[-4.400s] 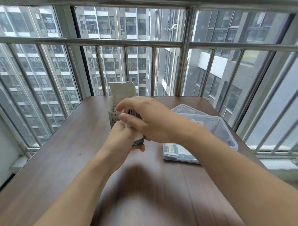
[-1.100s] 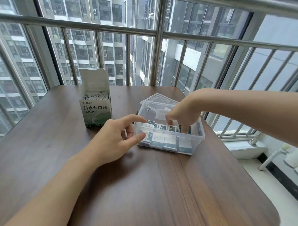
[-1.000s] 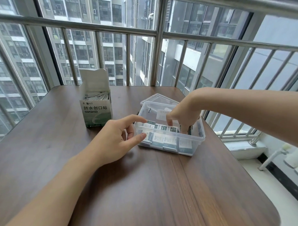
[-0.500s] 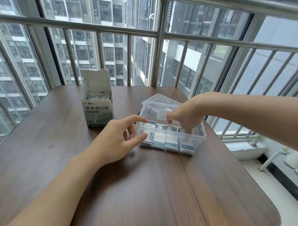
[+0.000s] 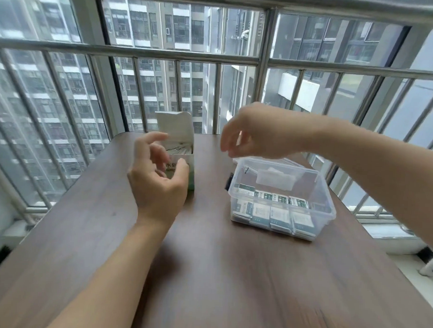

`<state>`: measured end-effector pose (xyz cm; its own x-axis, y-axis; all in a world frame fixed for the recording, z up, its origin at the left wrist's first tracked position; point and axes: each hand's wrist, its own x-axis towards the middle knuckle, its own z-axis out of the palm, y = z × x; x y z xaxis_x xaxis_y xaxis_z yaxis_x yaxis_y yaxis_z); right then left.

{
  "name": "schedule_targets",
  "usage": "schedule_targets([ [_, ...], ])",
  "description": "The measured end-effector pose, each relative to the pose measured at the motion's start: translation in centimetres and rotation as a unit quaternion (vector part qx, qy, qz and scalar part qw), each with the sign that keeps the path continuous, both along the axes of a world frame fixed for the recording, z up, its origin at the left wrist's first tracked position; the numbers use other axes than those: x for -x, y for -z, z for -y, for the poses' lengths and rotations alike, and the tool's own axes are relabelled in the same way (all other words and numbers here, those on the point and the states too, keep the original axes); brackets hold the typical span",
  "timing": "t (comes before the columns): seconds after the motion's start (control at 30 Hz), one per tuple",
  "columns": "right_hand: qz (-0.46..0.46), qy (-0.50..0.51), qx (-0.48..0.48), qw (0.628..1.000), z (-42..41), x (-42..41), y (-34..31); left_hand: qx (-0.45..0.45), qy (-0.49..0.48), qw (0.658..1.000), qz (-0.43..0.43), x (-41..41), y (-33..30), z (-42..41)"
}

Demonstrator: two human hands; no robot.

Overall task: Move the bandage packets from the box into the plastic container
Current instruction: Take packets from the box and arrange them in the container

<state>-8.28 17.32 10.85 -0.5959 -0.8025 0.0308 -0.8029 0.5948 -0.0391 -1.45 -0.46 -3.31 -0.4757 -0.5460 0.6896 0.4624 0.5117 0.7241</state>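
A: What colours are showing on the box [image 5: 181,148]?

B: It is showing white, shading into pale green at its lower corner, with dark printed characters on the front.

A: And the plastic container [image 5: 328,192]?

B: It is looking clear and colourless. The bandage packets [image 5: 280,210] inside are showing white with dark green bands.

A: The table [image 5: 231,274]?

B: It is showing dark brown with a streaked wood grain. The railing [image 5: 165,53] behind is gleaming silver-grey, and the buildings [image 5: 151,26] beyond are looking grey with rows of dark windows.
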Motion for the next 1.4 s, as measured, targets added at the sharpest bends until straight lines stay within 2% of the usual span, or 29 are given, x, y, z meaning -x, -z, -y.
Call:
schedule_targets([
  [0.1,0.018,-0.048,0.123,0.991,3.8,-0.9,0.9,-0.064,-0.070,0.993,0.064,0.6,0.5,2.2],
  [0.2,0.028,-0.034,0.131,0.990,7.3,-0.1,2.3,-0.055,-0.012,0.979,0.198,1.4,1.8,3.0],
  [0.27,0.003,-0.013,0.139,0.990,9.2,0.8,2.9,-0.035,0.024,0.972,0.230,1.8,2.7,3.2],
  [0.43,-0.041,0.025,0.063,0.997,11.8,2.3,3.4,-0.005,0.045,0.974,0.224,2.4,3.4,3.3],
  [0.67,-0.139,-0.037,-0.094,0.985,13.4,1.9,2.8,0.020,0.041,0.976,0.211,2.2,3.2,3.1],
  [0.73,-0.154,-0.041,-0.110,0.981,13.9,2.4,2.9,0.034,0.025,0.976,0.215,2.1,3.1,3.0],
  [0.9,-0.126,-0.041,-0.055,0.990,13.5,3.3,1.7,0.031,-0.002,0.980,0.198,1.9,2.8,3.0],
  [1.13,-0.070,-0.048,0.013,0.996,11.6,4.3,0.6,0.027,0.012,0.980,0.197,1.9,2.8,2.6],
  [1.27,-0.064,-0.048,0.038,0.996,10.4,4.3,0.7,0.032,0.010,0.980,0.196,1.9,2.7,2.5],
  [1.4,-0.061,-0.030,0.107,0.992,8.8,3.8,-1.0,0.049,0.017,0.979,0.196,1.9,2.7,2.6],
])
